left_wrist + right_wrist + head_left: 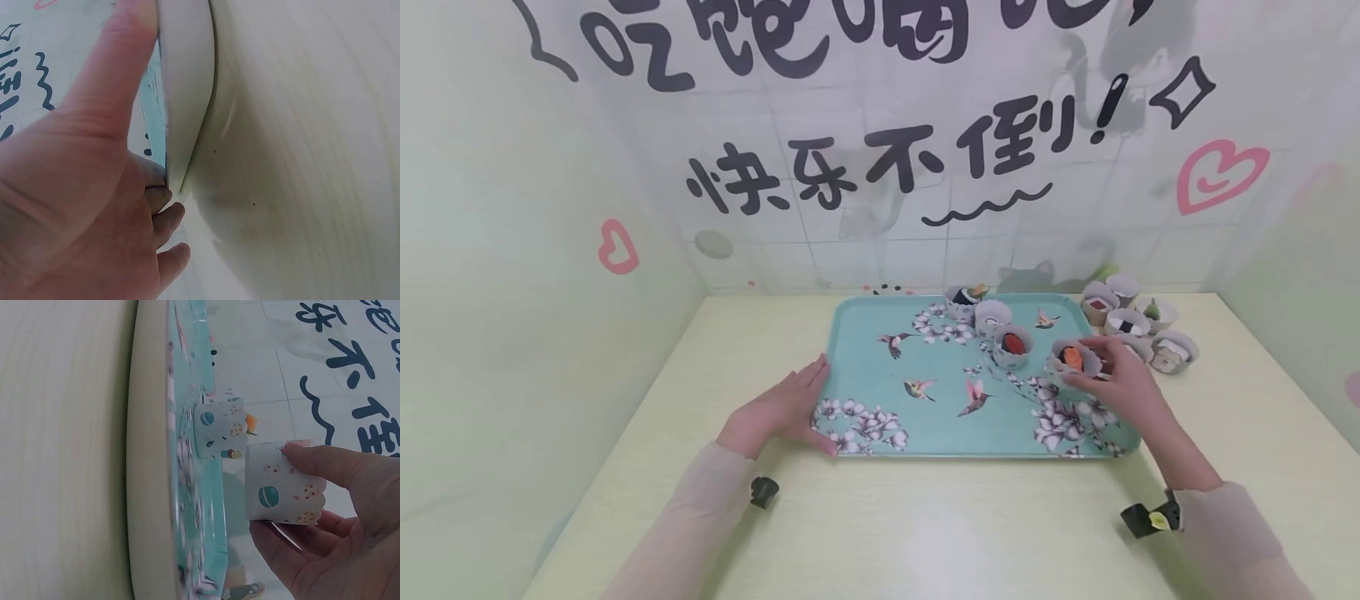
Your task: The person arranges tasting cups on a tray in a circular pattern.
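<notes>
My right hand [1116, 379] pinches a patterned paper cup [284, 484] between thumb and fingers, over the right side of a teal tray [880, 383]. Inside that cup is a dark piece with an orange top [1072, 358], perhaps sushi. At the tray's near left corner rests my left hand [782, 408], its fingers along the left edge and its thumb along the front edge. Toward the back of the tray stand a cup with a red-topped piece [1013, 344], a pale cup [992, 317] and a cup with a dark piece [962, 298].
Just right of the tray, several more paper cups [1174, 352] with small pieces in them crowd together on the pale table [895, 525]. Behind the table rises a wall sheet [880, 242] printed with large dark characters. Side panels [512, 333] flank the table.
</notes>
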The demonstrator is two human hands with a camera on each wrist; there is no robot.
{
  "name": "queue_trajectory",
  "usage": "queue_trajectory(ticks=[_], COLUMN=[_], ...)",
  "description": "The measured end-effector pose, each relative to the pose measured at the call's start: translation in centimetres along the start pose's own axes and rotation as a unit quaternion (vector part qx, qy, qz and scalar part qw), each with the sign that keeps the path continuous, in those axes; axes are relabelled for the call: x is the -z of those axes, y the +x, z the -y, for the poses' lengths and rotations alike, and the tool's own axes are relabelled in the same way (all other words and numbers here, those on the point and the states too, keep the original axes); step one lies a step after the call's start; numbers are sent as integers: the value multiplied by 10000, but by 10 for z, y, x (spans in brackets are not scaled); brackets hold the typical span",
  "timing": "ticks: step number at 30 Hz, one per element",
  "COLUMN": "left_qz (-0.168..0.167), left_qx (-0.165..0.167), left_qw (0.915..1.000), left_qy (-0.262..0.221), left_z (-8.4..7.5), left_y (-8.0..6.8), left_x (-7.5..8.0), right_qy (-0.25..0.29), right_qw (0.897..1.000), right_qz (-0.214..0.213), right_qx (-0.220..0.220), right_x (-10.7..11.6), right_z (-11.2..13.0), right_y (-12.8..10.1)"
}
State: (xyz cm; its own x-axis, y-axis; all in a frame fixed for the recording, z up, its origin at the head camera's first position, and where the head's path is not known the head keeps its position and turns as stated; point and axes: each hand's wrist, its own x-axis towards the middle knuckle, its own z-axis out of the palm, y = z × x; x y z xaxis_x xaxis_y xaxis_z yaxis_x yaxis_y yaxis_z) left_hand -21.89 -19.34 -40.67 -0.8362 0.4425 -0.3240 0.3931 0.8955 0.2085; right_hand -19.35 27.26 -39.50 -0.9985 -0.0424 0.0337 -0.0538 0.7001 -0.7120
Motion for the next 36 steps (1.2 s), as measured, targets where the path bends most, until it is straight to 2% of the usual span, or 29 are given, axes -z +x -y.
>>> queue_trajectory(ticks=[3, 12, 16, 36], left_qz=[2, -34, -25, -40], left_qx=[-3, -18, 9, 20], left_qw=[10000, 10000, 10000, 10000], left_qy=[-36, -39, -67, -39], left_z=[0, 0, -1, 1], left_y=[0, 0, 0, -1], left_x=[0, 0, 0, -1], right_qy=[11, 70, 20, 14], right_qw=[9999, 9998, 9996, 9987], right_qz=[131, 184, 266, 513], right_qx=[-103, 63, 7, -61], right_x=[-8, -29, -36, -53], right_z=[6, 17, 18, 19], right_y=[4, 9, 11, 17])
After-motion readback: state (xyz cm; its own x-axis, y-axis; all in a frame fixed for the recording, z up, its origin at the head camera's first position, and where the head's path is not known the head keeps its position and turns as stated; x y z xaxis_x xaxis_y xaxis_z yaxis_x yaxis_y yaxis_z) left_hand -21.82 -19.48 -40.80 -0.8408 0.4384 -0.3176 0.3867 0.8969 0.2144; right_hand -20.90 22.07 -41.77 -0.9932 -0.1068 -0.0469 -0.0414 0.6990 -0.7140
